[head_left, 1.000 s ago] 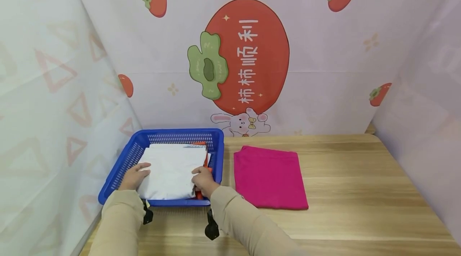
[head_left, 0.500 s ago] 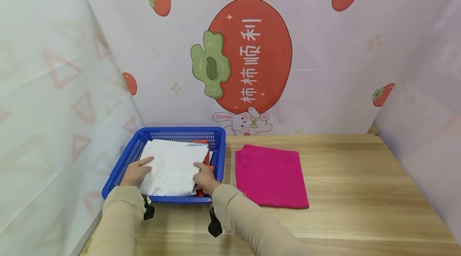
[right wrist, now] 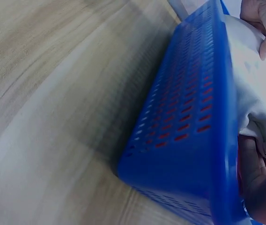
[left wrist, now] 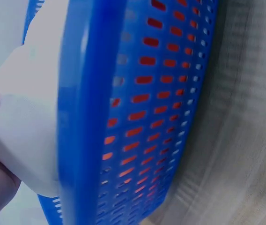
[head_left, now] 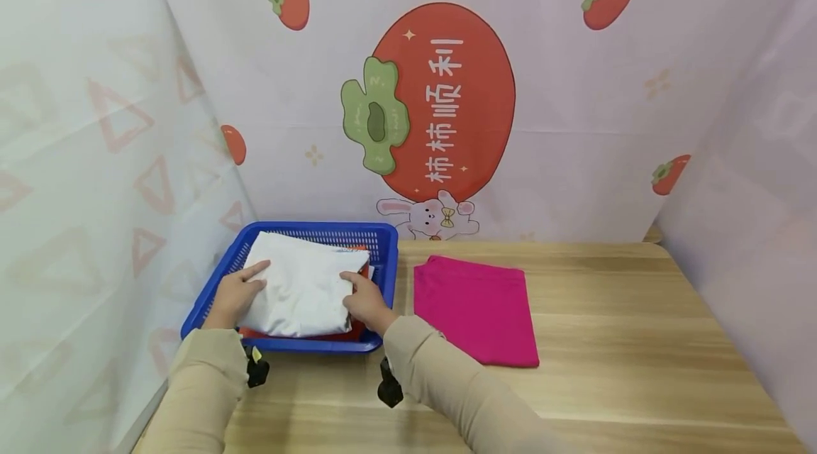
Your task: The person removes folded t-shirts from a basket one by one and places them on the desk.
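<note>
Head view: left hand (head_left: 236, 294) and right hand (head_left: 367, 299) had fingers closed on opposite sides of the white cloth (head_left: 300, 291) over the basket (head_left: 306, 346); pink cloth (head_left: 475, 316) lay on the desk (head_left: 613, 340).

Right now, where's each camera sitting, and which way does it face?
Head: worn on the head, looking forward and down at the blue basket; left hand, right hand and sleeves show.
Left wrist: on that wrist, facing the basket's slotted side; part of the left hand shows.
Right wrist: on that wrist, facing basket and tabletop; both hands partly show.
Wrist views share the white cloth.
</note>
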A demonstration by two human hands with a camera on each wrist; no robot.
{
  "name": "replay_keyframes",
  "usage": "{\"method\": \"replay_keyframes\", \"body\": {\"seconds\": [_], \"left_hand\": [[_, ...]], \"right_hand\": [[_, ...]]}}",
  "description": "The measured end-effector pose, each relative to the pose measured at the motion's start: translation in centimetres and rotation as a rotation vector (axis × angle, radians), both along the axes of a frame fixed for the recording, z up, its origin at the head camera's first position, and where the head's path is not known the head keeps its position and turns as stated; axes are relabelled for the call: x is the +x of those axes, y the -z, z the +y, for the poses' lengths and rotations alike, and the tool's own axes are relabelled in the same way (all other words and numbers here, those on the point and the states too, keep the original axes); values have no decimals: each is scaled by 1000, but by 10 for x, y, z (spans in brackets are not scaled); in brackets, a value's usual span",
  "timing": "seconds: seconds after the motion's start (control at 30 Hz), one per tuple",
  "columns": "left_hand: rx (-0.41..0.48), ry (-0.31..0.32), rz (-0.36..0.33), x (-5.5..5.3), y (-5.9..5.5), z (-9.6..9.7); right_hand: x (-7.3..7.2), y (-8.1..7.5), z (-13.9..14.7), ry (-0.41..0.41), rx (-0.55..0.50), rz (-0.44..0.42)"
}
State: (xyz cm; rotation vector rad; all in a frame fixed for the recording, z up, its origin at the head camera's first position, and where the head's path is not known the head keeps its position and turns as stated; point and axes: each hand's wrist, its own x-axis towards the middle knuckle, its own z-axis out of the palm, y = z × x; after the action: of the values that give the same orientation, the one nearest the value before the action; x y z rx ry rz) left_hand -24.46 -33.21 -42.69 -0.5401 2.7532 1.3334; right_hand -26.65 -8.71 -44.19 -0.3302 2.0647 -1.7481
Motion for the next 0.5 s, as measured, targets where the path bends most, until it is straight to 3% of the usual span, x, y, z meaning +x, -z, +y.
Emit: {"method": "replay_keyframes", "body": {"seconds": [0.17,0.5], "left_hand": [[16,2,37,6,-9,8],[35,-15,155,24,-26,28]], "right_hand": [[-2,-9,8,16,84,92],[3,-27,28,-27,161,169]]}}
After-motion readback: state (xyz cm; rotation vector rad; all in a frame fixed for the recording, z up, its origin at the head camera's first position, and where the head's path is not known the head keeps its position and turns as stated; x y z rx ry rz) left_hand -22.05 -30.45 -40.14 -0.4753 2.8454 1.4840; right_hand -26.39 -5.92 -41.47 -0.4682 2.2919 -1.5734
